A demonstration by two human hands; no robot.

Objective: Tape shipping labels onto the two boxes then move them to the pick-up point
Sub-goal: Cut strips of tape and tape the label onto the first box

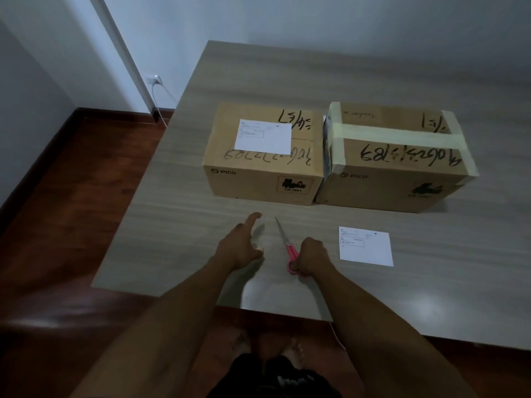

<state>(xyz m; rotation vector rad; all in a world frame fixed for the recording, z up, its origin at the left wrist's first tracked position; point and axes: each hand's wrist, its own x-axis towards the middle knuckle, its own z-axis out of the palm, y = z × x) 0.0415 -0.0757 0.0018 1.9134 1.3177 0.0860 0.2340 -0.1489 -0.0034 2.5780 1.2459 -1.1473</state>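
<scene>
The right hand (311,255) was curled round the pink handles of the scissors (288,248), gripping them low over the table (178,196), the closed blades pointing away toward the boxes. The left hand (240,244) had its forefinger stretched forward, while the thumb and remaining fingers seemed to pinch a pale, blurred thing, perhaps a tape roll (260,239); what it was could not be told for sure. Both hands were side by side near the table's near edge, apart from each other.

Just right of the scissors lay a loose label (365,246), flat on the table. Beyond the hands stood two cardboard boxes, touching or nearly so. The left box (258,179) carried a second label (263,137) lying on its top, over black handwriting. The right box (402,182) had pale tape strips across its top and down its sides, and bore no label.

The table stood on a dark wood floor (71,196) beside white walls; a cable (156,101) ran from a wall socket.
</scene>
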